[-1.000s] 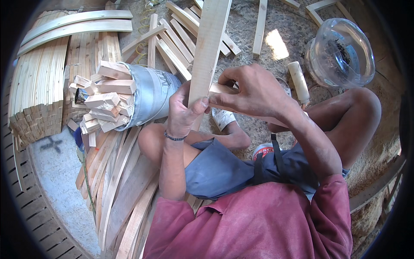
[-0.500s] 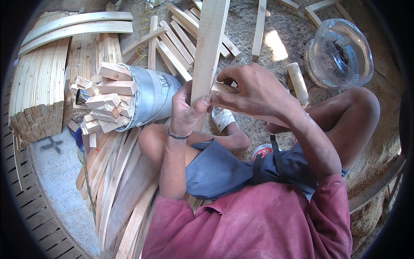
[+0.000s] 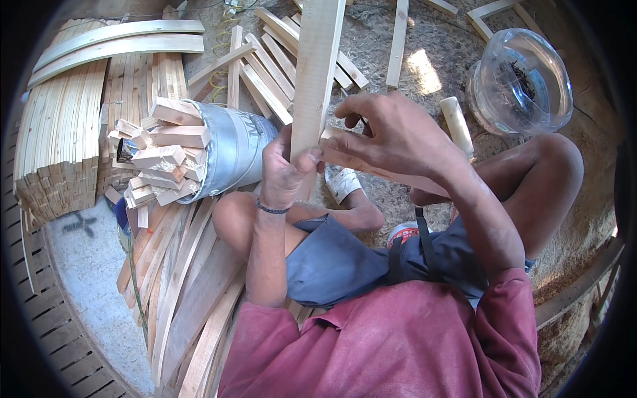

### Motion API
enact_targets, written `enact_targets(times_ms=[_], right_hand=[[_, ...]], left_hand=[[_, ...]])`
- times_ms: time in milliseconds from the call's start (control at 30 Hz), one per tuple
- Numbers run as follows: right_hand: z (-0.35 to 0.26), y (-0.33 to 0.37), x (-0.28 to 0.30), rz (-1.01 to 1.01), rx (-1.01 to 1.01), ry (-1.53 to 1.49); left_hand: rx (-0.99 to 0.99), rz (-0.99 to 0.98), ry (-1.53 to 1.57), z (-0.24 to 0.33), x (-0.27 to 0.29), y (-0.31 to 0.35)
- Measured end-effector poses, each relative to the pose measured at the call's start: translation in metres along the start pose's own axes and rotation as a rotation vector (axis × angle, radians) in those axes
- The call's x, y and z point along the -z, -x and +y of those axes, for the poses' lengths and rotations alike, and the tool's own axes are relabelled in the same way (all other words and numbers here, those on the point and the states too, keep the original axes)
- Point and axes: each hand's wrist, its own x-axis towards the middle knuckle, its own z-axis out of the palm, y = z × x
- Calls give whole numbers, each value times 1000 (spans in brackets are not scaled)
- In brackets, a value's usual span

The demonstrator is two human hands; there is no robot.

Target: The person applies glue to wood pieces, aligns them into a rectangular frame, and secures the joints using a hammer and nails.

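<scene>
A long pale wooden board (image 3: 315,73) rises from between my hands toward the top edge. My left hand (image 3: 282,172) is wrapped round its lower part, with the thumb across the front. A second wooden strip (image 3: 381,170) meets the board from the right, at an angle, and runs under my right wrist. Curled fingers and a thumb close to the joint mark my right hand (image 3: 405,132); a thin dark thing shows between its fingers, too small to name. My right hand partly hides the strip.
A metal bucket (image 3: 242,142) full of wood offcuts lies tilted at left. Behind it stand stacked wooden slats (image 3: 60,126). Loose strips (image 3: 272,66) lie ahead. A pale cylinder (image 3: 456,125) and a clear plastic tub (image 3: 488,99) holding small dark pieces are at right.
My right hand has shifted slightly, its fingers lifting off the strip's top, so more of the strip's side shows below it. The board has moved a little left with my left hand.
</scene>
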Motion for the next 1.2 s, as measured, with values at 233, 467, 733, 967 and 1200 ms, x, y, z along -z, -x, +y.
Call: enact_targets(times_ms=[233,467,733,967,1200], right_hand=[[4,-1,6,99,-12,-23],[5,-3,9,81,-23,-17],[10,-5,3,74,10,-71],[11,-7,-9,1,68,-20],[13,-6,-18,16,-4,-108]], left_hand=[[10,22,-5,5,1,1],[12,25,-17,7,2,2],[27,-1,1,4,3,2],[49,-63,-51,0,3,1],[74,-52,-34,-6,-4,4]])
